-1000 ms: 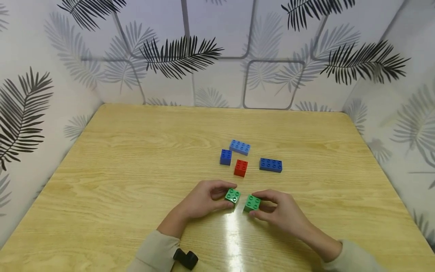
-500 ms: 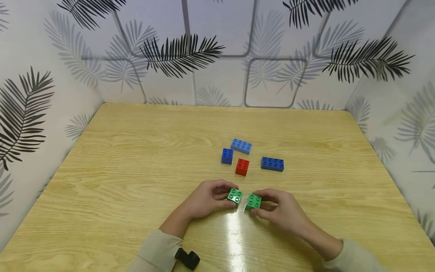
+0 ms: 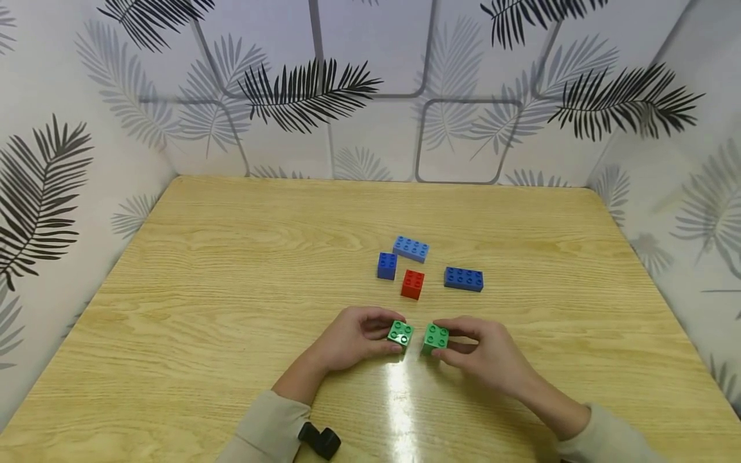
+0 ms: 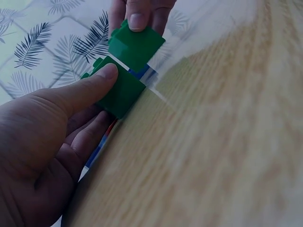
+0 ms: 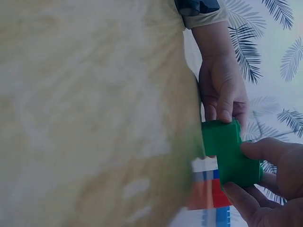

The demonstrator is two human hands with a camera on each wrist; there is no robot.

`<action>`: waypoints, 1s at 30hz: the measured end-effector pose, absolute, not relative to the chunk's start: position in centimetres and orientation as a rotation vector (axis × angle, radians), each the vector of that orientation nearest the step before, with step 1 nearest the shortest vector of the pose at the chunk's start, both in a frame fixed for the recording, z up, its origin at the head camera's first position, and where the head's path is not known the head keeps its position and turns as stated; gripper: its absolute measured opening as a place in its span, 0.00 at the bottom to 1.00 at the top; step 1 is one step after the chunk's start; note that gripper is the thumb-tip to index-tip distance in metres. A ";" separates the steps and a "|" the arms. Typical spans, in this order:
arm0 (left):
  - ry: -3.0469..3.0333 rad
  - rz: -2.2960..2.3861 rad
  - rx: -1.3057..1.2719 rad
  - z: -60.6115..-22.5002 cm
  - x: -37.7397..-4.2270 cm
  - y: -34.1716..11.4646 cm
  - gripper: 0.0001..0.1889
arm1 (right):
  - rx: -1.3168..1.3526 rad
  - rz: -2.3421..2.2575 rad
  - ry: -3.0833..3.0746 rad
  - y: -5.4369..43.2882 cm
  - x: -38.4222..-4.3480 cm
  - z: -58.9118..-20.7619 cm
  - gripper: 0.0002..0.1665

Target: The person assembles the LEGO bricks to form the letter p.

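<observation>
Two square green toy building bricks with studs on top face each other at the near middle of the table. My left hand (image 3: 354, 341) pinches the left green brick (image 3: 400, 334) between thumb and fingers; in the left wrist view this brick (image 4: 124, 92) sits at the tabletop. Across a narrow gap, my right hand (image 3: 494, 354) grips the right green brick (image 3: 435, 339) by its sides. That brick (image 5: 236, 168) shows raised off the table surface in the right wrist view, overlapping the other one there. Both bricks keep their studs upward in the head view.
Beyond the hands lie a red square brick (image 3: 413, 284), a blue square brick (image 3: 387, 265), a light blue long brick (image 3: 411, 249) and a dark blue long brick (image 3: 464, 279). The wooden table (image 3: 231, 257) meets leaf-patterned walls (image 3: 370, 141) at the back and sides.
My right hand has shifted its green brick slightly up and to the right, widening the gap. The left hand keeps its hold, nearly still.
</observation>
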State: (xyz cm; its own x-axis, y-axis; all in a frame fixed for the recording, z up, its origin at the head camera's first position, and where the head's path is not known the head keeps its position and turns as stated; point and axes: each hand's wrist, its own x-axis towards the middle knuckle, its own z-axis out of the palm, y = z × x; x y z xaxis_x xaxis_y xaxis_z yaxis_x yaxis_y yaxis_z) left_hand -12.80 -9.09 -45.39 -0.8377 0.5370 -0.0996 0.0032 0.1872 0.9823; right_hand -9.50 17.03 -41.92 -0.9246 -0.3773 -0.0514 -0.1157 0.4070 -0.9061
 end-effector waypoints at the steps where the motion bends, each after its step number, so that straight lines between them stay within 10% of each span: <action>1: 2.054 1.687 0.499 -45.4 -12.8 -9.1 0.24 | -0.448 -1.534 2.424 17.1 -9.6 -41.8 0.24; 30: 2.073 1.684 0.442 -45.3 -12.7 -9.2 0.24 | -0.531 -1.531 2.427 16.6 -10.3 -39.9 0.25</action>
State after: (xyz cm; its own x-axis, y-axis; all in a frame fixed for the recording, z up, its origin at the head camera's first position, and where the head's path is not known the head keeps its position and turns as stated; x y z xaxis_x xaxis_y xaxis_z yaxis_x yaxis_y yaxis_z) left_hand -12.74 -9.21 -45.26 -0.8564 0.5001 -0.1284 -0.0234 0.2109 0.9772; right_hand -10.30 16.57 -39.93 -0.9097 -0.4152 0.0044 -0.1826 0.3906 -0.9022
